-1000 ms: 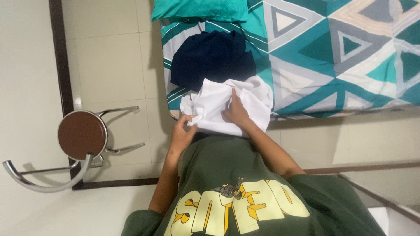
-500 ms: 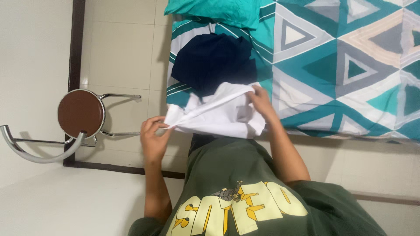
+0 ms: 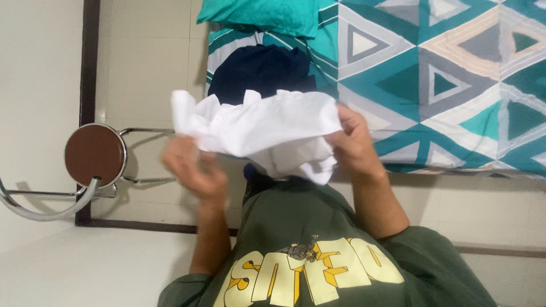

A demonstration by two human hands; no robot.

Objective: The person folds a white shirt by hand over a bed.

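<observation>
The person's two hands hold a crumpled white garment (image 3: 267,133) up in the air, in front of the chest and just off the edge of the bed (image 3: 455,85). The left hand (image 3: 190,170) is blurred; it sits under the garment's lower left part with its fingers curled up into the cloth, grasping it. The right hand (image 3: 355,142) grips the garment's right side, fingers closed over a bunch of fabric at the far edge, thumb side toward the body. Between the hands the cloth sags in loose folds, and a corner sticks up at the far left. Behind the white garment, on the bed, lies a dark navy garment (image 3: 261,71), partly covered from view by the white one. The bed carries a bedsheet patterned with teal, grey and cream triangles, and a teal pillow (image 3: 259,14) rests at its far left corner. To the left, well apart from the hands, a stool (image 3: 94,154) with a round brown seat and a chrome tube frame stands on the pale tiled floor (image 3: 148,68). The person wears a dark green T-shirt (image 3: 307,227) with yellow and cream print on the chest.
</observation>
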